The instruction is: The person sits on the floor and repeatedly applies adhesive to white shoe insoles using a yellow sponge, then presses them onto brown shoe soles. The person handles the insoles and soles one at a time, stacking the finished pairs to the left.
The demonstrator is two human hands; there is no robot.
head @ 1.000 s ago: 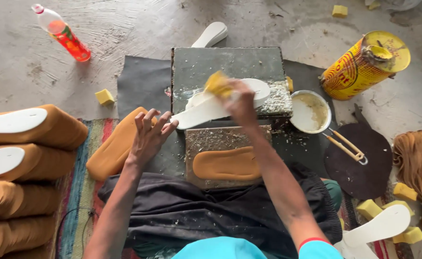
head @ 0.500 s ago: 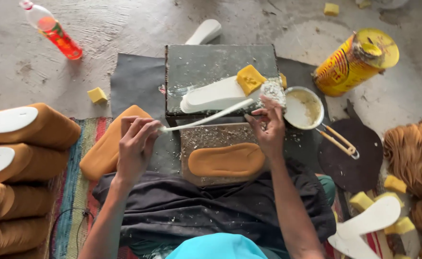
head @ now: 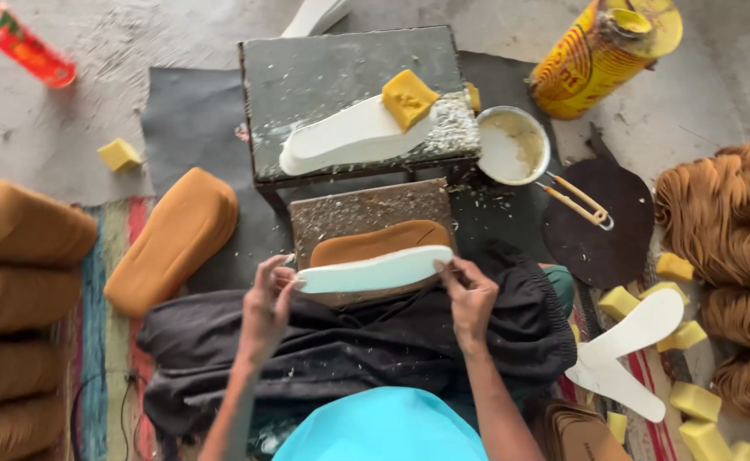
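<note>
A person seen from above sits on the floor and holds a white shoe insole level between both hands. The left hand pinches its heel end with the fingertips; the right hand pinches the toe end. Both hands are closed on the insole.

Directly beyond the held insole, almost touching it, a tan leather sole piece lies on a gritty stone block. Further out from the hands stands a low grey work table with another white insole on it and a yellow sponge block resting on that insole's toe end.

Beyond the right hand and to its right sits a small round white bowl of pale paste, with a tan clip tool beside it on a dark round leather piece. Further off on that side stands a yellow cylindrical can with a red and orange printed label; its lid is yellow.

To the right of the right hand lie two white insoles among yellow sponge blocks, next to heaps of tan leather strips.

Left of the left hand a tan padded sole lies on a dark mat, with stacked tan soles beyond it. Far out to the left lies a clear plastic bottle of red liquid, and nearer, one loose yellow sponge cube.
</note>
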